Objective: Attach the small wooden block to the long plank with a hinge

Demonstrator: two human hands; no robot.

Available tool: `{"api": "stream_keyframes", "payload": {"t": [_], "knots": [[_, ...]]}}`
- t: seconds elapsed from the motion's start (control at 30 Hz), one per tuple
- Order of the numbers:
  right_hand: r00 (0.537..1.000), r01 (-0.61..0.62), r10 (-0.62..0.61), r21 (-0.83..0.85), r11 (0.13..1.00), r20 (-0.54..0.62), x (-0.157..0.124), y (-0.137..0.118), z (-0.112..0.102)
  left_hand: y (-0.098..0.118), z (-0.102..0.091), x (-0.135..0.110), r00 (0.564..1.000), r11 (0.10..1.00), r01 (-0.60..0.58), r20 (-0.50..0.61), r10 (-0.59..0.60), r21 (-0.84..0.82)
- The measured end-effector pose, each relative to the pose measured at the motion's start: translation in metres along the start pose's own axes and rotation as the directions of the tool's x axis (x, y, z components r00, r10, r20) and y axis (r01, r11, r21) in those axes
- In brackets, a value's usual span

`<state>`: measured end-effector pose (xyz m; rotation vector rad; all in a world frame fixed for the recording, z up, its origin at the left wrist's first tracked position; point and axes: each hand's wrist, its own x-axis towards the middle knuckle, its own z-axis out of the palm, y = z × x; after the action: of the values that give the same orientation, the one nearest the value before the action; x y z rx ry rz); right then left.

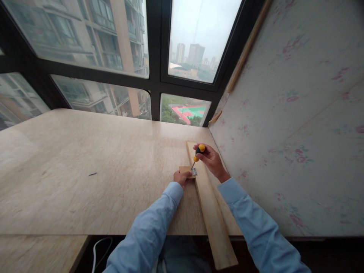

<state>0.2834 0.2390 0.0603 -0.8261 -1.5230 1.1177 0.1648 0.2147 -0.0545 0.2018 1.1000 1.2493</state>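
Note:
My right hand (212,160) is closed round the yellow and black handle of a screwdriver (200,150). The shaft slants down and its tip meets a small metal hinge (194,171). That hinge spans a small wooden block (184,169) and a long pale wooden board (209,204). My left hand (182,178) grips the block at its near side, fingertips beside the hinge. Any screw under the tip is too small to make out. The board lies lengthwise along the right side, its near end jutting past the counter's edge.
A marble-patterned counter (119,151) spreads under the work. One thin dark object (92,174) lies on it at the left. Dark-framed windows (156,60) stand behind, and a floral-papered wall (284,144) bounds the right. A white cable (95,250) hangs below the front edge.

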Motion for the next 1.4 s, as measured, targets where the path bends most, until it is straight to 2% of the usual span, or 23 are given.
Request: {"api": "stream_keyframes", "payload": {"t": [0.1,0.17,0.27,0.33,0.43,0.53,0.67,0.83,0.9,1.0,1.07,1.13,1.17,1.23,1.33,1.4], "knots": [[0.992,0.001,-0.027,-0.200,0.980,-0.127,-0.001,-0.001,-0.004,-0.001,0.000,0.000,1.000,1.000,-0.003,0.005,0.003,-0.015],[0.971,0.003,-0.094,-0.380,0.925,-0.219,0.001,0.000,-0.006,0.000,0.000,0.000,1.000,1.000,-0.004,-0.005,0.004,-0.012],[0.951,0.012,-0.171,-0.523,0.853,-0.256,0.005,0.002,-0.004,0.001,0.000,-0.001,1.000,1.000,0.003,-0.020,-0.003,0.005],[0.959,0.038,-0.158,-0.445,0.895,-0.237,0.007,0.005,-0.001,0.001,0.001,-0.002,1.000,1.000,0.004,-0.019,-0.004,0.006],[0.988,0.044,-0.060,-0.111,0.993,-0.142,0.006,0.007,0.002,0.001,0.001,-0.002,1.000,1.000,0.000,-0.006,0.000,0.004],[0.999,-0.039,0.041,0.124,0.992,-0.010,-0.003,0.002,0.001,0.000,0.001,-0.001,1.000,1.000,0.004,-0.007,-0.004,0.002],[0.995,-0.071,0.062,0.126,0.989,0.077,-0.017,-0.009,-0.005,0.000,0.001,-0.001,1.000,1.000,0.004,-0.010,-0.004,-0.008],[0.983,-0.046,0.043,0.009,0.999,0.180,-0.019,-0.014,-0.010,0.001,0.000,-0.003,1.000,1.000,-0.001,-0.003,0.001,-0.011],[0.991,-0.026,0.038,-0.095,0.995,0.131,-0.015,-0.015,-0.012,0.002,0.000,-0.003,1.000,1.000,0.005,-0.009,-0.005,-0.006],[0.997,0.017,-0.041,-0.362,0.932,-0.059,-0.008,-0.015,-0.012,0.002,0.001,-0.004,1.000,1.000,0.016,-0.025,-0.016,0.012],[0.977,0.001,-0.114,-0.536,0.844,-0.178,-0.005,-0.013,-0.011,0.003,0.002,-0.004,0.999,1.000,0.016,-0.028,-0.015,0.014],[0.954,-0.053,-0.140,-0.605,0.795,-0.267,-0.002,-0.008,-0.009,0.003,0.002,-0.005,1.000,1.000,0.013,-0.023,-0.012,0.011],[0.947,-0.070,-0.133,-0.591,0.803,-0.293,0.000,-0.005,-0.008,0.003,0.002,-0.005,1.000,1.000,0.011,-0.023,-0.011,0.009],[0.952,-0.056,-0.095,-0.469,0.881,-0.292,0.001,0.002,-0.004,0.002,0.001,-0.004,1.000,1.000,0.009,-0.018,-0.009,0.010],[0.983,-0.006,-0.019,-0.135,0.991,-0.185,0.000,0.007,0.002,0.000,0.000,-0.002,1.000,1.000,0.003,-0.001,-0.003,0.012],[0.994,-0.021,0.026,0.054,0.998,-0.105,-0.003,0.005,0.004,-0.001,0.000,0.000,1.000,1.000,-0.001,0.004,0.001,0.011]]}}
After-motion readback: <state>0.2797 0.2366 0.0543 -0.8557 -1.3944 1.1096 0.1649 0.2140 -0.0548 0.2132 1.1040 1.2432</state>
